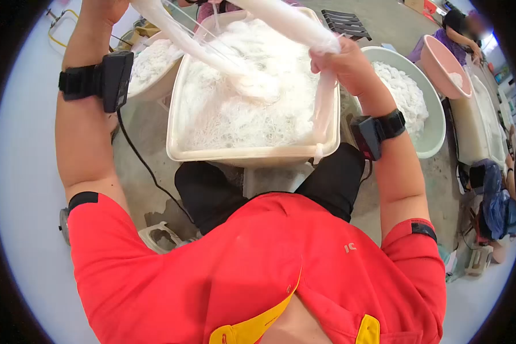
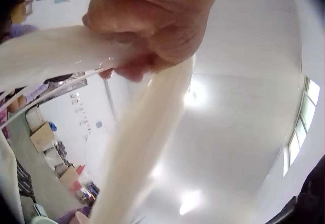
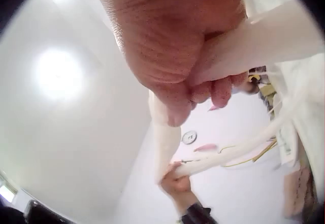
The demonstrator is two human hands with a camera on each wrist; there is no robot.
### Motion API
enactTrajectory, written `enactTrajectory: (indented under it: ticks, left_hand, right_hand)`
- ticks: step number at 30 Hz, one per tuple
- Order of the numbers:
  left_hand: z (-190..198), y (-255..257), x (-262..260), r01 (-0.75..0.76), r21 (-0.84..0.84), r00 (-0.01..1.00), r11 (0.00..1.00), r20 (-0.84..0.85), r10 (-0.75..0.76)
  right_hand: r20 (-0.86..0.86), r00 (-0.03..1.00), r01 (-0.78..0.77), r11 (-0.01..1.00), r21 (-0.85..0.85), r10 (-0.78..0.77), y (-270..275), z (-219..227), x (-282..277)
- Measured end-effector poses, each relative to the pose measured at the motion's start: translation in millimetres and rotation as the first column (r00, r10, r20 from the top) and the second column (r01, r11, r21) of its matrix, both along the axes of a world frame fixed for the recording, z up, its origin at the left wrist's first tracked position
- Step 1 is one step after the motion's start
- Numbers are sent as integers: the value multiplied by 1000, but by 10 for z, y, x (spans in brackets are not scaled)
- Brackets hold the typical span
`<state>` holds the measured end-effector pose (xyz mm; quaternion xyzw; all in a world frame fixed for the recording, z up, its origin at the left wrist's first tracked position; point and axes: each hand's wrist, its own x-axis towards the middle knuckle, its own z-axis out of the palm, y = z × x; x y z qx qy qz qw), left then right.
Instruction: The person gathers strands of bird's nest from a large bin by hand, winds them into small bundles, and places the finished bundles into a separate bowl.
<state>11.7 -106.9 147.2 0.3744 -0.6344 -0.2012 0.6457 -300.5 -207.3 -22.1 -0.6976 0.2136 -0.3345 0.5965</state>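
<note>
A long, thick rope of wet white fibre (image 1: 289, 24) runs between my raised hands, above a cream rectangular tub (image 1: 235, 156) filled with white stringy fibre. My left hand (image 1: 104, 8), cut by the head view's top edge, grips one part of the rope. From there a length hangs down into the tub, with thin threads beside it. My right hand (image 1: 347, 64) curls its fingers round the rope too, over the tub's right side. Below that fist a tail drops to the front right corner. The right wrist view shows the left hand (image 3: 177, 181) farther off, holding a bend of the rope.
A pale green basin (image 1: 436, 123) of white fibre stands right of the tub, a beige basin (image 1: 165, 86) with more on the left. Beyond, a pink basin (image 1: 436, 60) leans near another person (image 1: 456, 40). A black slatted stool (image 1: 345, 24) is behind the tub.
</note>
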Motion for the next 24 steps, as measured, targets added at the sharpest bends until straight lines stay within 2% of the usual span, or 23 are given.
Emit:
enactTrajectory:
  ticks: [1,2,3,4,5,6,8,9,11,15,17,18,19,20,21,22,23,24]
  left_hand:
    - [39,70,-69,49,137,997,989,45,-55]
    - [-17,91,-94,-24,-105,778,994,623,84]
    - [-102,132,-200,59,-334,262,941,914,309]
    - [-292,145,-410,-78,68,654,995,756,0]
    - [-501,-21,-304,-57,456,867,888,464,-182]
    - [-676,-12,-581,5,287,839,958,520,-160]
    - [-1015,56,-929,-189,490,876,851,476,-79]
    - [-1111,46,-1022,-160,500,840,851,522,-149]
    - [-1325,-65,-1048,-231,388,787,892,614,-63]
    - [-1399,-124,-920,60,464,930,884,295,-218]
    - [-1571,-71,-887,237,437,942,867,116,-316]
    - [-1727,-90,-853,327,498,907,804,74,-415]
    - [-1892,-92,-877,353,577,887,737,45,-460]
    - [-2137,-100,-934,299,646,897,702,61,-439]
    - [-2263,-85,-984,189,745,868,640,178,-463]
    - [-2429,-80,-981,173,780,830,602,213,-515]
    - [-2803,-126,-912,144,716,867,683,242,-437]
    - [-3084,-194,-813,58,663,897,747,294,-331]
  right_hand:
    - [-150,988,35,999,-34,-39,-20,-44,33]
    - [-445,892,22,989,-148,-87,26,30,39]
    - [-487,869,-56,960,-274,-89,-3,-94,62]
    - [-529,843,-140,910,-390,-97,-66,-325,77]
    - [-567,816,-226,842,-490,-111,-88,-458,89]
    - [-546,835,-255,835,-487,-64,56,-357,124]
    - [-239,952,-265,903,-339,190,180,-293,316]
    - [-54,958,-287,922,-261,283,225,-267,397]
    - [-101,974,-219,959,-179,204,279,-166,522]
    - [-222,962,-173,984,-36,161,349,148,396]
    - [-141,957,-251,967,34,253,348,254,289]
    - [-83,948,-300,950,87,307,298,275,248]
    - [-23,934,-350,927,134,356,245,293,215]
    - [-11,942,-335,939,84,337,200,303,196]
    - [60,952,-303,949,80,299,185,336,159]
    - [130,956,-274,959,78,263,173,389,122]
    - [201,953,-245,966,79,225,164,420,108]
    - [312,913,-299,952,69,264,174,385,103]
